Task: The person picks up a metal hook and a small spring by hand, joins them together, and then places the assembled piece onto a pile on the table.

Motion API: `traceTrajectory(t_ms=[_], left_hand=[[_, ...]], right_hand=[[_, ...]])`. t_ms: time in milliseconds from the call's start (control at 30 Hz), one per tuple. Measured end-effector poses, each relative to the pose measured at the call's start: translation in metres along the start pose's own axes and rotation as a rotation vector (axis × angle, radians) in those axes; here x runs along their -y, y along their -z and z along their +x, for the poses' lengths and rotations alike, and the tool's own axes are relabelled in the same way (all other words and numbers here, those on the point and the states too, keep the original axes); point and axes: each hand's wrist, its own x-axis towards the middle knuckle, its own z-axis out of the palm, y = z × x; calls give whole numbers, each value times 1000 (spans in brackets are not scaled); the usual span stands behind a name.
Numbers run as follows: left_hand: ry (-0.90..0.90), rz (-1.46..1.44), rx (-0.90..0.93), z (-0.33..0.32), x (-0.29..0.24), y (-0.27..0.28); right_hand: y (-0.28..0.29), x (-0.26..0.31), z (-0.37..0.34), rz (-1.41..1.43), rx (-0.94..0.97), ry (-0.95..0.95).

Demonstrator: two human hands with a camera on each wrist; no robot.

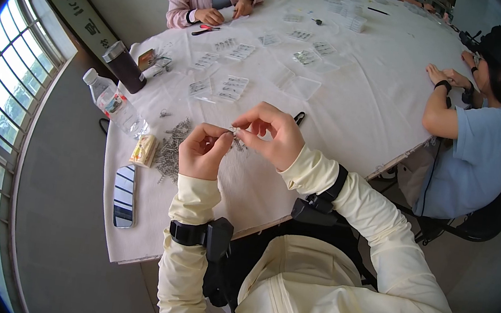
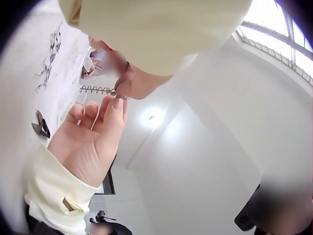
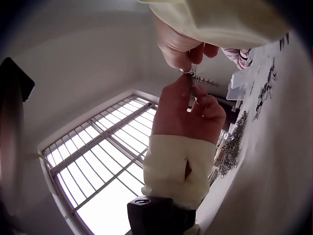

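Note:
Both hands meet above the white-covered table, fingertips close together. My left hand and my right hand pinch one end of a small metal spring between thumbs and forefingers. Its open coils stick out sideways from the fingertips, and a tiny ring or bead shows at the pinched end. In the right wrist view the spring points away past the fingers; the gripped end is mostly hidden. Left of the hands lies a tangled heap of small wire pieces, with a few more pieces under the fingers.
Black snips lie beyond my right hand. At left stand a tissue pack, a phone, a plastic bottle and a dark thermos. Clear compartment boxes spread farther back. Other people sit around the table.

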Motion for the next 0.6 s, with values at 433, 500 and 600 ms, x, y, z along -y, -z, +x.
traceTrajectory(t_ms=[433, 500, 600], left_hand=[[-52, 128, -42, 0, 3, -3], [-106, 223, -70, 0, 4, -5], [-134, 216, -91, 0, 3, -7]], right_hand=[[-1, 1, -1, -140, -66, 197], [0, -1, -1, -129, -62, 171], [0, -2, -1, -117, -45, 130]])
